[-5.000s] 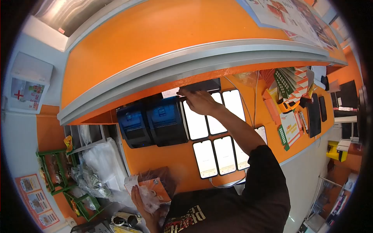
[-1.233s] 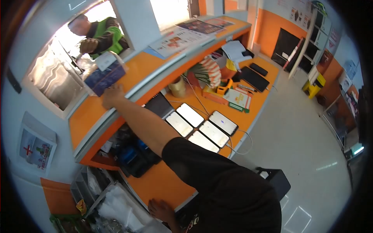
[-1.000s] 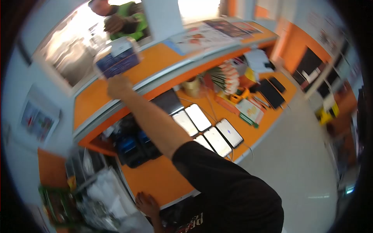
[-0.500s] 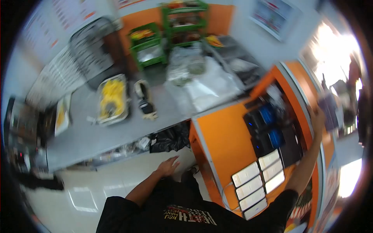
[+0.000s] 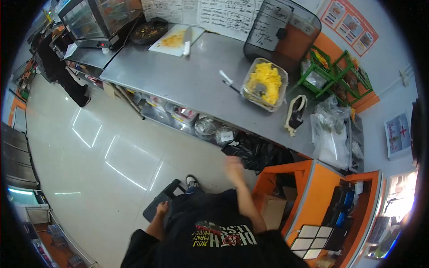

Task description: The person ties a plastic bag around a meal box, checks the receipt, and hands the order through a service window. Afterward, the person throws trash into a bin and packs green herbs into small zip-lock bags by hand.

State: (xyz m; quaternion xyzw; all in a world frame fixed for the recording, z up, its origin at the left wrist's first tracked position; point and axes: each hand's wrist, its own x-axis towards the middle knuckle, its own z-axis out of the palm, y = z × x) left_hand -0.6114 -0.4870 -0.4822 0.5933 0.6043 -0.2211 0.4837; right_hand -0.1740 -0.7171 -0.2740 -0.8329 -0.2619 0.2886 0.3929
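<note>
from where i stand, the wearer's view has swung round from the orange surface [image 5: 321, 192] to the long steel surface [image 5: 210, 85]. the right hand [image 5: 234, 170] has come away from the orange ledge and now hangs over the floor, blurred by motion. nearest it in view is the black plastic bag [image 5: 257, 154], bunched at the edge of the steel surface; i can't make out any contact between them. the left hand [image 5: 162, 208] is down low with its fingers curled, beside or against a dark stool-like object [image 5: 153, 209]; whether it grips that, i can't tell. the hands are well apart, one on each side of the body, and i see nothing clearly held in either, so the reach across the ledge looks over

up on the steel surface sits a clear tub of yellow food [image 5: 263, 85], with a white-handled utensil [image 5: 226, 77] beside it and a black-and-cream item [image 5: 296, 114] on the other side. further along, a knife [image 5: 187, 44] lies on a white board [image 5: 172, 50]. clear plastic bags [image 5: 330, 134] lie near the corner, while the lit phones [image 5: 308, 231] are in rows on the orange surface. another person [image 5: 56, 67] stands across the room, well away from the wearer's hands
</note>
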